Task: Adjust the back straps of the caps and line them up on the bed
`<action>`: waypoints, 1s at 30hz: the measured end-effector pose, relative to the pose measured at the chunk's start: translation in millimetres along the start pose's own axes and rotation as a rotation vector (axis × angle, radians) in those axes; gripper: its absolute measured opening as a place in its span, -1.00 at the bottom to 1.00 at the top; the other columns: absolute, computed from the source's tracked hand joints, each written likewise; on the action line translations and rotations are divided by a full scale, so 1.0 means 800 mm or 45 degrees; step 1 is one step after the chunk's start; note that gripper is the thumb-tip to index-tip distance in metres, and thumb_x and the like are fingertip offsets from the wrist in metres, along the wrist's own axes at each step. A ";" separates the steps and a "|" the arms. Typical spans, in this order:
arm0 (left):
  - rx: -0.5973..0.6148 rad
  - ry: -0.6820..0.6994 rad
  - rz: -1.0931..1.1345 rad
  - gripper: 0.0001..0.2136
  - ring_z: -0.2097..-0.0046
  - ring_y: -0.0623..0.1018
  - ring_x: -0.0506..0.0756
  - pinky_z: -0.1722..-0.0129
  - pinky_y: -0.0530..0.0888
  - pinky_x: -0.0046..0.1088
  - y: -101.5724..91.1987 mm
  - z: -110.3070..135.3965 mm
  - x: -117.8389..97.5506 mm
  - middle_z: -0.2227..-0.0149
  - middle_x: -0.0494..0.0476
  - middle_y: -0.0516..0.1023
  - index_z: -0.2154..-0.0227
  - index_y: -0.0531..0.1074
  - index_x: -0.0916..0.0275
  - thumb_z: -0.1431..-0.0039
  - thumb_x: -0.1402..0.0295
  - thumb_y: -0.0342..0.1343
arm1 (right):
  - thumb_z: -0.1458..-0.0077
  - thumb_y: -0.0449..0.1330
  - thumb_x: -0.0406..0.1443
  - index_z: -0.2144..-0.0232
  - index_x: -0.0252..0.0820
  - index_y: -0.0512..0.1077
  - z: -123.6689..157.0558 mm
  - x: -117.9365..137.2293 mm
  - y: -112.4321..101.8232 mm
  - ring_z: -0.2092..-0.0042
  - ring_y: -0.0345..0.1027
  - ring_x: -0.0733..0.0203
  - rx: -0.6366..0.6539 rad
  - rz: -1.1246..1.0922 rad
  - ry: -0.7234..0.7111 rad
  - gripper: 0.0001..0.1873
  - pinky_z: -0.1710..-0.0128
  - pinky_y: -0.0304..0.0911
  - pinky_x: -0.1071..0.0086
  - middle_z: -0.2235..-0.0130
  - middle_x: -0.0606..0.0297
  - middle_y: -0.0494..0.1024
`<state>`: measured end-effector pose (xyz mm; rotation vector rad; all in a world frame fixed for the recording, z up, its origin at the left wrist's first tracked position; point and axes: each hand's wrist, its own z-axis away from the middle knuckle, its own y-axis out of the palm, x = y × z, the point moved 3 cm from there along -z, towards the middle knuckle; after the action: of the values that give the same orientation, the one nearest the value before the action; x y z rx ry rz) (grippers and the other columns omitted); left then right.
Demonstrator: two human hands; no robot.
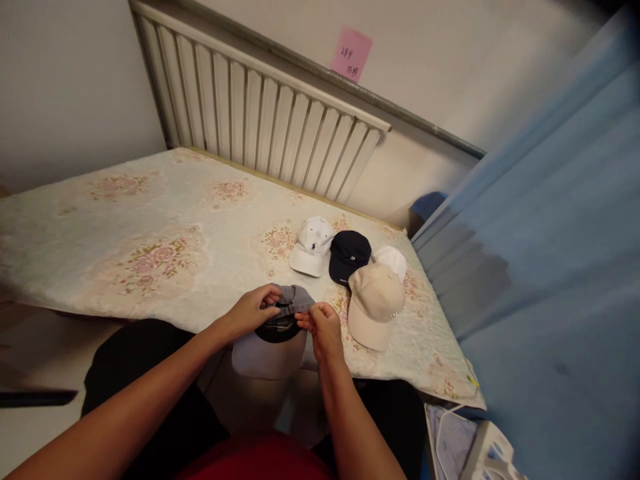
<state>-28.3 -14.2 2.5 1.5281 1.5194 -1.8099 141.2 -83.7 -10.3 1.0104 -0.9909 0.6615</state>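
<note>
A grey baseball cap (270, 355) is held between my two hands above my lap, its brim toward me and its dark inside showing. My left hand (256, 308) pinches the cap's back edge near the strap, fingers closed on it. On the other side, my right hand (323, 323) grips the strap end between thumb and fingers. Beyond my hands on the bed lie a white cap (311, 248) with a small dark logo and a black cap (349, 253). A beige cap (377, 303) rests to the right, partly covering another white cap (393, 259).
The bed (200, 220) has a flowered cover. A white radiator (260, 100) stands along its far side, with a pink note (352, 53) on the wall above. A blue curtain (540, 233) hangs at the right. A white device with a cable (487, 453) sits at the lower right.
</note>
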 end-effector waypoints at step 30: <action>-0.377 -0.041 -1.152 -0.85 0.18 0.38 0.28 0.22 0.27 -0.18 0.017 0.002 0.024 0.30 0.29 0.41 0.27 0.31 0.27 -0.06 0.41 0.00 | 0.13 0.20 -0.42 0.47 -0.17 0.37 -0.018 -0.042 0.013 0.11 0.46 0.15 -0.067 -0.655 0.080 -0.90 -0.08 0.24 0.11 0.29 0.27 0.60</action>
<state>-25.7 -13.4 -20.4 0.6840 2.5735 -1.8379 123.6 -66.5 -39.3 1.1332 -0.6494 0.2366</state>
